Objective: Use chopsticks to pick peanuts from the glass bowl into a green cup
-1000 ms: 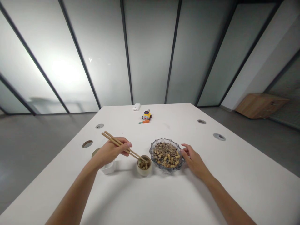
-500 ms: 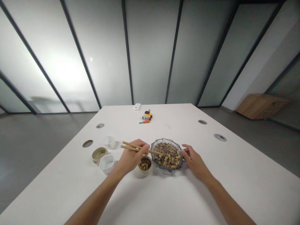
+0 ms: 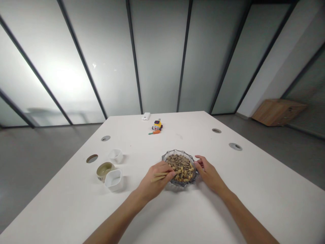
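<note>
From the head view, a white tabletop [image 3: 177,217] with round cable holes stands before frosted glass panels and a grey floor. The left hand [image 3: 154,179] grips wooden chopsticks [image 3: 162,175], their tips in the glass dish [image 3: 180,166] of seeds and peanuts. The right hand [image 3: 207,171], loosely open, touches the dish's rim. A beige bowl [image 3: 104,169] and white cups [image 3: 114,179] sit left

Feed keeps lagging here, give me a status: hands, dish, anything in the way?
Left hand gripping chopsticks, tips in the glass dish of seeds and peanuts. Right hand open against dish rim. Nothing in the way.
</note>
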### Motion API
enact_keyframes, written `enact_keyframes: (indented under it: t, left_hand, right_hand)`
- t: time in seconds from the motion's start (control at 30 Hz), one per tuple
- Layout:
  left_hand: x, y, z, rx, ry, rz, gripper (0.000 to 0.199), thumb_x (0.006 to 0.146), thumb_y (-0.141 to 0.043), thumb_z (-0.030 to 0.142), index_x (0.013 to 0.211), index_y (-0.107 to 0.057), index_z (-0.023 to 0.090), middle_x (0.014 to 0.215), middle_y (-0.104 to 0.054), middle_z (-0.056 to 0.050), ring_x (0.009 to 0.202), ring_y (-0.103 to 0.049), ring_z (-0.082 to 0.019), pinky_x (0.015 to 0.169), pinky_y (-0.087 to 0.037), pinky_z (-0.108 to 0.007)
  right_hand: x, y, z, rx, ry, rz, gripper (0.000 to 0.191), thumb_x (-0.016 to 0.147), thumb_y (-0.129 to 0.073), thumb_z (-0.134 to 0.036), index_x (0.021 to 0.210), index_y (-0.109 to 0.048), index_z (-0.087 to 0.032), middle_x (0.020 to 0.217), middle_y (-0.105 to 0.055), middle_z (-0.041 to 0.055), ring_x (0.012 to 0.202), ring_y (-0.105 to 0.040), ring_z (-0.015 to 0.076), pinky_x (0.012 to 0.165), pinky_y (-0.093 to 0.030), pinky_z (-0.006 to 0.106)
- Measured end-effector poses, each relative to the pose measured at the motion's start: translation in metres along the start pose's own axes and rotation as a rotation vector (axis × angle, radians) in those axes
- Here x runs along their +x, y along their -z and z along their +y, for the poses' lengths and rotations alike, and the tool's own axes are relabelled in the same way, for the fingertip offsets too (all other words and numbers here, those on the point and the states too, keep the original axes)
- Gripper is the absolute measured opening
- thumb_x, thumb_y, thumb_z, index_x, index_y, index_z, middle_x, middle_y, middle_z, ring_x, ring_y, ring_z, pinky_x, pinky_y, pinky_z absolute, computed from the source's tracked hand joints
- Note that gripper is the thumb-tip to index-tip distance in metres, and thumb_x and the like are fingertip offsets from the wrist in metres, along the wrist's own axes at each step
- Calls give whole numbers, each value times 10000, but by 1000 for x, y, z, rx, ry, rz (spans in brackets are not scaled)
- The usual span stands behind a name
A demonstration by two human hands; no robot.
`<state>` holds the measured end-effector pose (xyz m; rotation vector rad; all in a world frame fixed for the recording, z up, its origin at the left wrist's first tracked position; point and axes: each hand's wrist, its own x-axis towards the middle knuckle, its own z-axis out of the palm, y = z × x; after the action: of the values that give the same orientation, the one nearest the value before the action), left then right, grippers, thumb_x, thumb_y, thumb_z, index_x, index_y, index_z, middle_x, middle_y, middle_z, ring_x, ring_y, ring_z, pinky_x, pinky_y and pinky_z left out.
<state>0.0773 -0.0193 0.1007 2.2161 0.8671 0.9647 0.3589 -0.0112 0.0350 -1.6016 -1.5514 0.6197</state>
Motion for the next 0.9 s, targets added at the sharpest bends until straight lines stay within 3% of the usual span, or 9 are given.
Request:
enact_keyframes:
  t: [0.33, 0.57, 0.7, 0.9]
  left_hand:
    - [-1, 1, -2, 2, 47, 40, 241, 1029, -569, 281, 845, -710, 218, 826, -671, 1, 789, -616, -152, 757, -482, -247]
    - [3, 12, -1, -161, 253, 166, 266, 983, -592, 386, 827, -705, 203, 827, -711, -28, 738, -704, -181, 695, -546, -283]
    - [6, 35, 1, -396, 409, 173, 285, 923, -657, 459, 851, -677, 184, 842, -730, -46, 769, -757, -222, 684, -601, -303]
    - [3, 89, -3, -562, 511, 210, 336, 793, -817, 473, 832, -716, 155, 826, -703, -38, 778, -733, -211, 806, -643, -360]
  right_hand:
    - [-1, 0, 1, -2, 12, 8, 507, 947, -463, -567, 1275, -559, -193, 989, -748, 74, 912, -720, 249, 853, -552, 389]
    - [-1, 1, -1, -27, 13, 9, 528, 951, -452, -580, 1285, -562, -186, 994, -748, 83, 933, -719, 255, 862, -548, 389]
    - [-1, 1, -1, -31, 10, 1, 539, 954, -436, -589, 1288, -554, -184, 1003, -745, 87, 932, -716, 255, 862, -549, 390]
    - [-1, 0, 1, -30, 7, 10, 513, 951, -450, -578, 1277, -559, -198, 992, -743, 76, 917, -713, 249, 854, -548, 380]
